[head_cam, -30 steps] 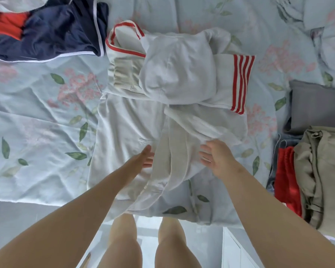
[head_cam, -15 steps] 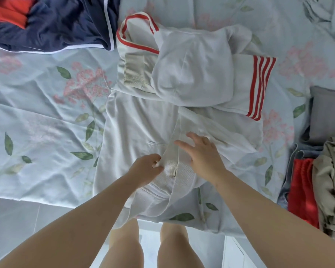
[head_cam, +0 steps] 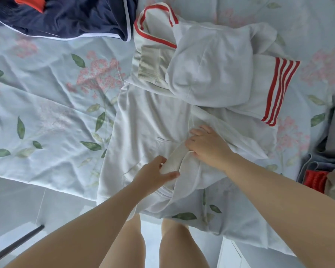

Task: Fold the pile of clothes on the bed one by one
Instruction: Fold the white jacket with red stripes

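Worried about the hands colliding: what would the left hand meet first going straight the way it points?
The left hand pinches the ribbed cuff; straight on, it would probably meet the right hand, depth unclear.

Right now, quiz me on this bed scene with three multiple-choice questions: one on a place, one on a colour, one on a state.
1. Where does the navy garment lie relative to the hoodie?
A. Beyond it, to the left
B. On its right
C. Under it

2. What colour are the sleeve stripes?
A. Blue
B. Red
C. Green

3. What is the left hand doing?
A. Lying flat on the sheet
B. Hanging off the bed
C. Gripping the cuff

Answers:
1 A: the navy cloth fills the far left corner of the view.
2 B: red bands cross the white sleeve end.
3 C: its fingers curl round the ribbed band.
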Demonstrator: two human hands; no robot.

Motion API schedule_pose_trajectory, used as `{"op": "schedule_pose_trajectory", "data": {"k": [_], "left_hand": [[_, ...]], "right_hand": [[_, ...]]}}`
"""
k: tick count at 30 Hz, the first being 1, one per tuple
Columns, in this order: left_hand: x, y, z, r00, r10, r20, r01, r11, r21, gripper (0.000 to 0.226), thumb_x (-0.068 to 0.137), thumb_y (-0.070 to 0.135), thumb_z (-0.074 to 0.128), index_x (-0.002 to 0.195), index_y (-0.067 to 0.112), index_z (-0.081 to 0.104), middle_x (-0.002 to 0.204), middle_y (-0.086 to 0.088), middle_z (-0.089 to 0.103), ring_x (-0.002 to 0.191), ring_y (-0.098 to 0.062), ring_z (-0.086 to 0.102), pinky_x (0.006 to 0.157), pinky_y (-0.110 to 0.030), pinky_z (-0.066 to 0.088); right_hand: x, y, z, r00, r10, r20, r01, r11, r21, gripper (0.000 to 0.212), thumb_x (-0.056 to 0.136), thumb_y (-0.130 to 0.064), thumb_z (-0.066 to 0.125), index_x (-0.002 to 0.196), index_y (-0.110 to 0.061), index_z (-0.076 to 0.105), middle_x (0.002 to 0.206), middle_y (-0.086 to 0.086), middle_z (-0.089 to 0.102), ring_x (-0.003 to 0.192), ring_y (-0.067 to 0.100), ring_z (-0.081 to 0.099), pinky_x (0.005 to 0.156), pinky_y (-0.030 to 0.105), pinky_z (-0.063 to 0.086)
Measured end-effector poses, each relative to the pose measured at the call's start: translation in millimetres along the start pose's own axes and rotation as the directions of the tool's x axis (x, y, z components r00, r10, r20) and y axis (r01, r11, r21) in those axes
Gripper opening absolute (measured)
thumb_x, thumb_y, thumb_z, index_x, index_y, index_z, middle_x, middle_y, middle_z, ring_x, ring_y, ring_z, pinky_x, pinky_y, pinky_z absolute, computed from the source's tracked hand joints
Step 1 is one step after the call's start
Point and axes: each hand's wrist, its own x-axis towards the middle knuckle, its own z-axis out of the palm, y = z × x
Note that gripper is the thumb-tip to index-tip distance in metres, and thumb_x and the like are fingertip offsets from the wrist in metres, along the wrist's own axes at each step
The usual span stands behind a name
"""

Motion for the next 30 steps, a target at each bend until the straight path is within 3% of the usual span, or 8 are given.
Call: {"op": "schedule_pose_trajectory", "data": {"k": [4, 7, 9, 12, 16, 22, 26, 30], "left_hand": [[-11, 4, 18, 0.969, 0.144, -0.201, -0.101, 0.973, 0.209, 0.082, 0.065, 0.053, 0.076, 0.133, 0.029, 0.037, 0.129, 0.007, 0.044, 0.115, -0.015, 0.048, 0.094, -0.034, 0.043], [-19, 12, 19, 0.805, 0.391, -0.445, -0.212, 0.892, 0.4, 0.087, 0.053, 0.045, 0.085, 0.129, 0.02, 0.049, 0.137, -0.007, 0.04, 0.119, -0.03, 0.047, 0.095, -0.043, 0.041], [-18, 17, 14, 0.769, 0.465, -0.44, -0.213, 0.834, 0.509, 0.076, 0.05, 0.045, 0.086, 0.115, 0.017, 0.059, 0.138, -0.013, 0.042, 0.116, -0.036, 0.049, 0.093, -0.045, 0.041], [-9, 24, 3, 0.842, 0.371, -0.391, -0.123, 0.838, 0.531, 0.061, 0.06, 0.056, 0.077, 0.11, 0.027, 0.057, 0.15, -0.004, 0.021, 0.129, -0.028, 0.031, 0.103, -0.038, 0.026], [0, 25, -9, 0.858, 0.435, -0.272, -0.162, 0.733, 0.661, 0.052, 0.066, 0.062, 0.07, 0.111, 0.038, 0.06, 0.152, 0.003, 0.011, 0.128, -0.024, 0.028, 0.101, -0.036, 0.023], [17, 10, -35, 0.969, 0.188, -0.158, -0.026, 0.717, 0.696, 0.046, 0.078, 0.064, 0.059, 0.117, 0.039, 0.061, 0.14, 0.005, 0.042, 0.128, -0.023, 0.032, 0.101, -0.038, 0.024], [27, 14, -56, 0.926, 0.348, -0.145, -0.151, 0.695, 0.702, 0.041, 0.09, 0.052, 0.051, 0.118, 0.023, 0.06, 0.109, 0.0, 0.06, 0.116, -0.025, 0.044, 0.093, -0.034, 0.028], [31, 51, -85, 0.849, 0.492, -0.19, -0.329, 0.775, 0.539, 0.029, 0.095, 0.038, 0.049, 0.106, 0.013, 0.058, 0.092, 0.0, 0.057, 0.096, -0.027, 0.057, 0.071, -0.03, 0.033]], "right_hand": [[-10, 14, -4, 0.992, 0.103, -0.066, -0.099, 0.993, 0.061, 0.016, 0.095, -0.029, 0.049, 0.104, -0.017, 0.055, 0.096, 0.0, 0.063, 0.11, 0.022, 0.05, 0.112, 0.03, 0.006], [-14, 21, -8, 0.937, 0.283, -0.205, -0.254, 0.955, 0.155, 0.011, 0.093, -0.031, 0.051, 0.09, -0.02, 0.049, 0.091, 0.0, 0.063, 0.099, 0.024, 0.055, 0.103, 0.032, 0.016], [-19, 26, -12, 0.878, 0.388, -0.281, -0.331, 0.915, 0.23, 0.012, 0.092, -0.028, 0.053, 0.085, -0.02, 0.046, 0.091, 0.0, 0.064, 0.097, 0.026, 0.056, 0.096, 0.035, 0.021], [-26, 31, -14, 0.826, 0.481, -0.293, -0.414, 0.871, 0.264, 0.014, 0.093, -0.027, 0.051, 0.085, -0.018, 0.046, 0.095, -0.001, 0.062, 0.101, 0.025, 0.054, 0.096, 0.036, 0.024], [-38, 36, -19, 0.729, 0.61, -0.311, -0.519, 0.788, 0.33, 0.011, 0.094, -0.025, 0.052, 0.09, -0.015, 0.05, 0.089, 0.003, 0.063, 0.099, 0.028, 0.055, 0.096, 0.039, 0.026], [-55, 38, -21, 0.707, 0.604, -0.369, -0.539, 0.797, 0.271, 0.011, 0.091, -0.022, 0.058, 0.09, -0.011, 0.056, 0.071, 0.004, 0.063, 0.081, 0.03, 0.057, 0.09, 0.04, 0.027], [-67, 40, -23, 0.719, 0.512, -0.469, -0.519, 0.845, 0.128, 0.016, 0.08, -0.014, 0.072, 0.079, -0.005, 0.06, 0.056, 0.008, 0.062, 0.064, 0.031, 0.06, 0.088, 0.04, 0.032], [-78, 54, -34, 0.632, 0.532, -0.564, -0.575, 0.809, 0.118, 0.016, 0.077, -0.011, 0.072, 0.073, -0.005, 0.058, 0.053, 0.009, 0.059, 0.065, 0.032, 0.06, 0.095, 0.04, 0.026]]}}
